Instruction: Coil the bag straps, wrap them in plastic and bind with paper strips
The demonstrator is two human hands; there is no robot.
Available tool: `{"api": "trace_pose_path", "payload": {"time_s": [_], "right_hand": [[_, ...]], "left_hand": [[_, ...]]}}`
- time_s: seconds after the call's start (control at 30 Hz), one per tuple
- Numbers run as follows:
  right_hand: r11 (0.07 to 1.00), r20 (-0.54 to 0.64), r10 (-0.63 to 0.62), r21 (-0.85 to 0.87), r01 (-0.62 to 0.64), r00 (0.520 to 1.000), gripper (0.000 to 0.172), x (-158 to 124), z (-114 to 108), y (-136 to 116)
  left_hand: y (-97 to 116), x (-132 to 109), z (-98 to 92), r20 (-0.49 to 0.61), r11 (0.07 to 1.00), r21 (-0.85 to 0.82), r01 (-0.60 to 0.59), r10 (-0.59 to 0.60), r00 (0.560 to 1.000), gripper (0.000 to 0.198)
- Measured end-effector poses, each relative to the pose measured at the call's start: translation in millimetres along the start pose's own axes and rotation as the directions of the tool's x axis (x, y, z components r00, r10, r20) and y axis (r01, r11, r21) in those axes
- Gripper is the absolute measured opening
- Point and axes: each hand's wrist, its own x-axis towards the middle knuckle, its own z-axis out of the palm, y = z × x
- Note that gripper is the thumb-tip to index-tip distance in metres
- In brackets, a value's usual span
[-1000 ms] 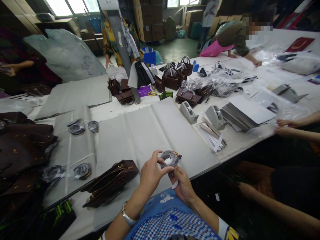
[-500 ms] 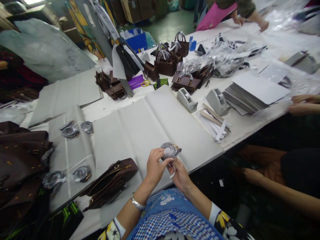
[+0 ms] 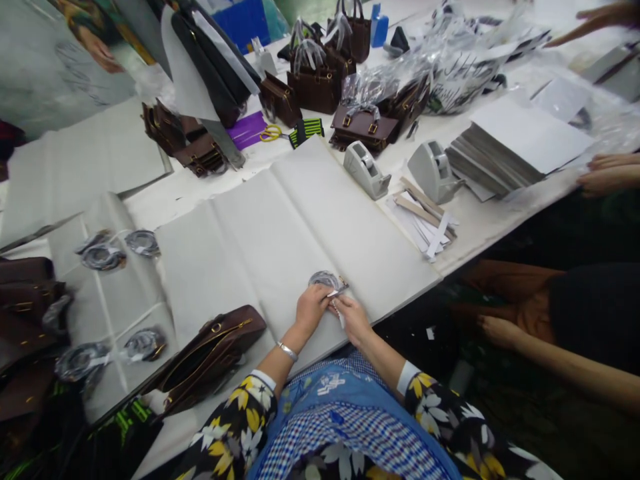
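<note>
A coiled bag strap (image 3: pixel 324 279) in clear wrapping, with a gold clip at its right end, rests on the pale paper sheets (image 3: pixel 280 233) in front of me. My left hand (image 3: pixel 312 307) is closed on the coil's near edge. Beside it, my right hand (image 3: pixel 353 317) pinches a thin white strip (image 3: pixel 342 319) against the same edge; the fingertips meet and partly hide it. To the left lies a dark brown handbag (image 3: pixel 213 357), its zip open.
More wrapped strap coils (image 3: pixel 145 344) lie on a tied paper bundle at left. Tape dispensers (image 3: pixel 367 171), cardboard strips (image 3: pixel 425 213), a card stack (image 3: pixel 520 147), scissors (image 3: pixel 273 133) and several small brown bags (image 3: pixel 315 87) stand beyond. A co-worker's hand (image 3: pixel 610 173) is at right.
Both hands have lowered the coil onto the paper and bent closer together over its near edge. The view has tilted down and shifted. A co-worker's hand at the upper right has moved.
</note>
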Motion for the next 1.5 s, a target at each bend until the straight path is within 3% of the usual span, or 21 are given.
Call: {"api": "trace_pose_path", "payload": {"time_s": [0.23, 0.57, 0.8, 1.1, 1.2, 1.5], "right_hand": [[0.959, -0.001, -0.034, -0.283, 0.033, 0.999, 0.033, 2, -23, -7], [0.861, 0.319, -0.130, -0.433, 0.266, 0.939, 0.017, 6, -39, -28], [0.811, 0.233, -0.251, -0.480, 0.335, 0.940, 0.012, 15, -37, -17], [0.840, 0.150, -0.239, -0.464, 0.282, 0.959, 0.031, 33, -25, -4], [0.801, 0.177, -0.266, -0.507, 0.319, 0.948, 0.031, 29, -25, -7], [0.608, 0.279, -0.321, -0.672, 0.423, 0.905, 0.020, 22, -29, -12]], "left_hand": [[-11, -10, 13.3, 0.015, 0.996, 0.082, 0.040, -0.041, 0.999, 0.019], [-9, -9, 14.7, -0.002, 0.991, 0.096, 0.096, -0.096, 0.995, 0.018], [-8, -9, 15.0, -0.011, 0.989, 0.094, 0.114, -0.114, 0.993, 0.018], [-14, -12, 12.4, -0.015, 0.994, 0.053, 0.091, -0.090, 0.996, 0.026], [-14, -14, 14.4, -0.049, 0.994, 0.032, 0.101, -0.100, 0.994, 0.034], [-14, -11, 19.0, -0.107, 0.992, 0.007, 0.127, -0.125, 0.986, 0.022]]}}
